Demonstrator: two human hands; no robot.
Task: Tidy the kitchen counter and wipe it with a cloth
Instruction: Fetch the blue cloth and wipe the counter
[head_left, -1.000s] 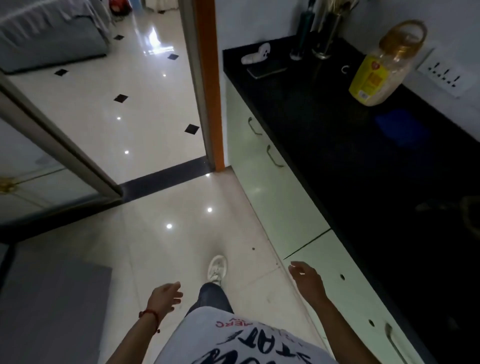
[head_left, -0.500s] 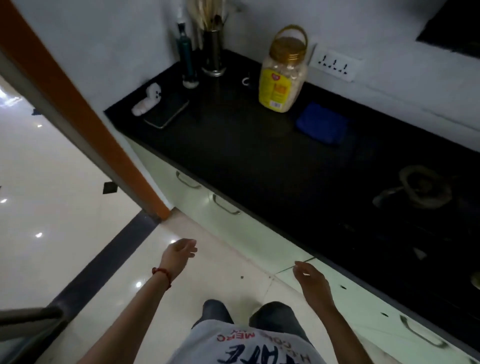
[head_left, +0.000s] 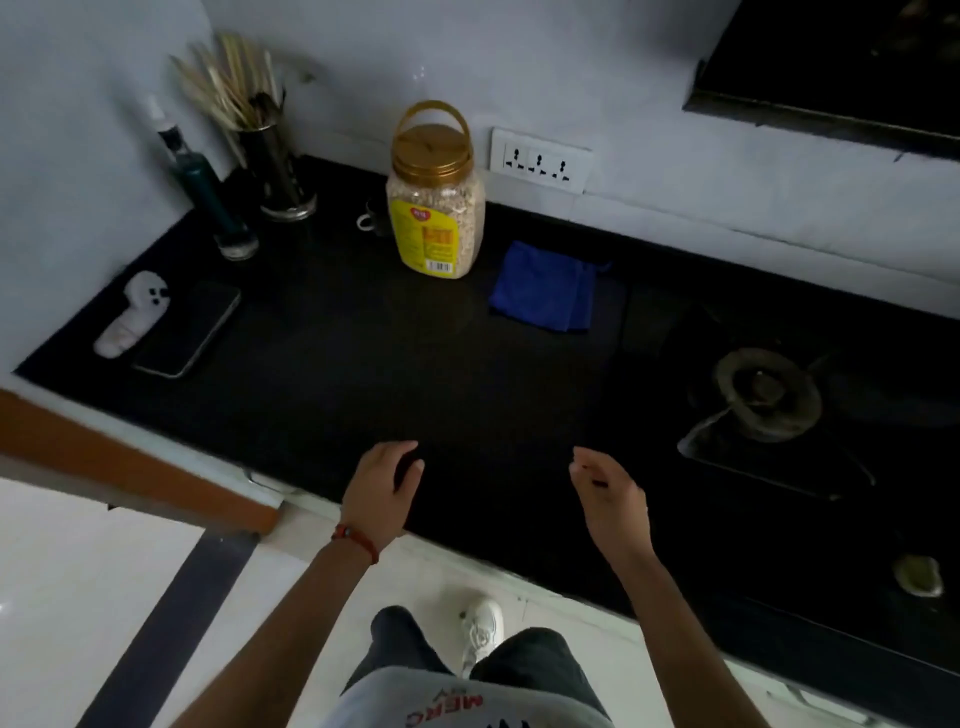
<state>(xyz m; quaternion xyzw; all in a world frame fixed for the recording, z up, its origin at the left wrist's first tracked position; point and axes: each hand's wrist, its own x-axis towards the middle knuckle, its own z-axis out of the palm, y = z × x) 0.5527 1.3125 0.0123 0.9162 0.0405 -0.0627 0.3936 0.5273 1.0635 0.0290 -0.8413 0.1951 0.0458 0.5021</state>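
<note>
A folded blue cloth (head_left: 545, 286) lies on the black counter (head_left: 363, 364), right of a clear jar of oats (head_left: 435, 202) with a gold lid and handle. My left hand (head_left: 382, 486) hovers over the counter's front edge, fingers loosely curled, holding nothing. My right hand (head_left: 610, 496) is raised beside it, fingers apart and empty. Both hands are well short of the cloth and the jar. A dark phone (head_left: 189, 330) and a small white device (head_left: 132, 314) lie at the counter's left end.
A metal holder of sticks (head_left: 270, 161) and a dark bottle (head_left: 208, 197) stand in the back left corner, a small cup (head_left: 371, 218) behind the jar. A gas stove burner (head_left: 763, 395) sits at right. A wall socket (head_left: 540, 161) is above the cloth.
The view has swung from the doorway and floor onto the counter. Both hands have risen from beside the cabinet fronts to above the counter's front edge.
</note>
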